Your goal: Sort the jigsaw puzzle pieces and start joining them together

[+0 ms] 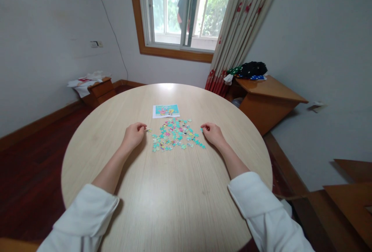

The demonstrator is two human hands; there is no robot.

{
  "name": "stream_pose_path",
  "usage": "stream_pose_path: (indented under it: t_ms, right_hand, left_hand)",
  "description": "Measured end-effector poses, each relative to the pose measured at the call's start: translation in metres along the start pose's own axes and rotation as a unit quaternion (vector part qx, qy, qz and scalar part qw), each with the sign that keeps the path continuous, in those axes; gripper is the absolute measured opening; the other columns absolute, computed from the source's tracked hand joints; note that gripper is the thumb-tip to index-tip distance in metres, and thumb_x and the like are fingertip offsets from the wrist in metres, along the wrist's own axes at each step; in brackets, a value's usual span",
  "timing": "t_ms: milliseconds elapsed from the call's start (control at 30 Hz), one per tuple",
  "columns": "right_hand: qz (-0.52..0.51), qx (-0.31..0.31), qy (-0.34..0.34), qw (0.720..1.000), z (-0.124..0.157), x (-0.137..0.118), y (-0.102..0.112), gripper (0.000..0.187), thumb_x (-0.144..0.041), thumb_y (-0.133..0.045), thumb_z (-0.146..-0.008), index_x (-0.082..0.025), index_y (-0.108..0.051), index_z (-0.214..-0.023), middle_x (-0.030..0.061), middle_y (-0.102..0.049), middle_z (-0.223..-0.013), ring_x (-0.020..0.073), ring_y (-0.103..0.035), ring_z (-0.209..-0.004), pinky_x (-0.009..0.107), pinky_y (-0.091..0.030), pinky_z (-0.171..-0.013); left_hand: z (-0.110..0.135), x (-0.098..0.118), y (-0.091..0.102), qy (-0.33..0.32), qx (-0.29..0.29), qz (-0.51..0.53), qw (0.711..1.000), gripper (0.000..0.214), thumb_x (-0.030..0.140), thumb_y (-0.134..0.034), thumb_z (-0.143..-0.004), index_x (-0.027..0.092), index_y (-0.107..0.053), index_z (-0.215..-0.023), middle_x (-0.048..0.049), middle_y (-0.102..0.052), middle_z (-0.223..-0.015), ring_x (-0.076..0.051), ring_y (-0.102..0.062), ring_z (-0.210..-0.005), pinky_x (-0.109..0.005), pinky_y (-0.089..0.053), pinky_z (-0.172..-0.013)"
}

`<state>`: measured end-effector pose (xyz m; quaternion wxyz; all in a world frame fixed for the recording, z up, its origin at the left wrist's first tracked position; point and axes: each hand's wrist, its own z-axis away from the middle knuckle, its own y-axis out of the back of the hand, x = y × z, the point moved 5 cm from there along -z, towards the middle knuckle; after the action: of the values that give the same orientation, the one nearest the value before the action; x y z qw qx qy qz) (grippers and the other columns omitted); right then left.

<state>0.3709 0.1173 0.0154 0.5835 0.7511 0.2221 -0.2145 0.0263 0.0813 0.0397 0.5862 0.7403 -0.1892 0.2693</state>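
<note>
A scatter of small turquoise and pink jigsaw pieces lies on a round pale wooden table. Behind the pieces lies a small colourful picture card. My left hand rests at the left edge of the scatter, fingers curled in a pinch on one puzzle piece. My right hand rests at the right edge of the scatter, fingers curled in with their tips by a turquoise piece; what they hold is too small to make out. Both arms wear white sleeves.
A low wooden cabinet with dark clothing on it stands at the right by a curtain. Another small wooden stand with papers sits at the left wall. A window is behind the table. The floor is dark red wood.
</note>
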Motion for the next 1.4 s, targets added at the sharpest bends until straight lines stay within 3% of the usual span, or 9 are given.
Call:
stream_pose_path:
  t_ms: [167,300,433,867,1133,1400]
  right_hand:
    - [0.002,-0.005,-0.001,1.0,0.001,-0.001,0.0,0.025,-0.015,-0.05,-0.076,-0.018,-0.073,-0.086,0.0039,-0.069,-0.077,0.0135,-0.058,-0.068,0.024,-0.042,-0.066]
    - [0.012,-0.008,-0.005,1.0,0.001,-0.002,0.0,0.025,-0.015,-0.049,-0.077,-0.018,-0.072,-0.086,0.0043,-0.07,-0.08,0.014,-0.06,-0.071,0.024,-0.042,-0.067]
    - [0.016,-0.008,-0.003,1.0,0.002,-0.001,0.0,0.026,-0.014,-0.049,-0.077,-0.017,-0.072,-0.088,0.0051,-0.071,-0.082,0.0149,-0.06,-0.073,0.025,-0.043,-0.069]
    - [0.024,0.001,-0.001,1.0,0.002,-0.001,-0.002,0.025,-0.015,-0.049,-0.077,-0.018,-0.073,-0.086,0.0044,-0.07,-0.08,0.0151,-0.06,-0.071,0.024,-0.042,-0.067]
    - [0.019,-0.002,0.007,1.0,0.001,0.001,-0.004,0.025,-0.015,-0.049,-0.076,-0.018,-0.072,-0.087,0.0041,-0.07,-0.079,0.0146,-0.06,-0.071,0.024,-0.041,-0.065]
    - [0.023,-0.007,0.002,1.0,0.001,-0.002,-0.003,0.026,-0.015,-0.049,-0.077,-0.017,-0.072,-0.088,0.0045,-0.07,-0.08,0.0149,-0.06,-0.072,0.024,-0.041,-0.066]
  left_hand:
    - [-0.001,-0.007,0.002,-0.015,-0.018,-0.049,0.999,0.034,0.027,-0.049,-0.079,0.013,-0.072,-0.1,-0.0103,-0.072,-0.095,-0.021,-0.065,-0.082,-0.03,-0.049,-0.08]
    - [0.002,-0.002,-0.008,-0.074,-0.046,-0.131,0.987,0.036,0.028,-0.047,-0.082,0.019,-0.072,-0.107,-0.0106,-0.067,-0.103,-0.024,-0.062,-0.096,-0.036,-0.045,-0.088]
    - [0.005,0.0,-0.013,-0.079,-0.054,-0.177,0.979,0.034,0.031,-0.046,-0.083,0.023,-0.072,-0.105,-0.0101,-0.065,-0.105,-0.027,-0.058,-0.105,-0.041,-0.041,-0.091]
    - [0.009,0.004,-0.006,-0.067,-0.02,-0.169,0.983,0.024,0.025,-0.046,-0.081,0.02,-0.07,-0.082,-0.0095,-0.066,-0.109,-0.027,-0.056,-0.108,-0.044,-0.038,-0.093]
    - [0.01,0.0,-0.008,-0.043,-0.018,-0.174,0.984,0.029,0.03,-0.05,-0.083,0.022,-0.069,-0.103,-0.0114,-0.061,-0.118,-0.028,-0.052,-0.113,-0.043,-0.038,-0.093]
    - [0.008,-0.003,-0.012,-0.047,-0.013,-0.167,0.985,0.025,0.029,-0.051,-0.084,0.021,-0.07,-0.098,-0.0107,-0.062,-0.114,-0.028,-0.053,-0.111,-0.044,-0.038,-0.093]
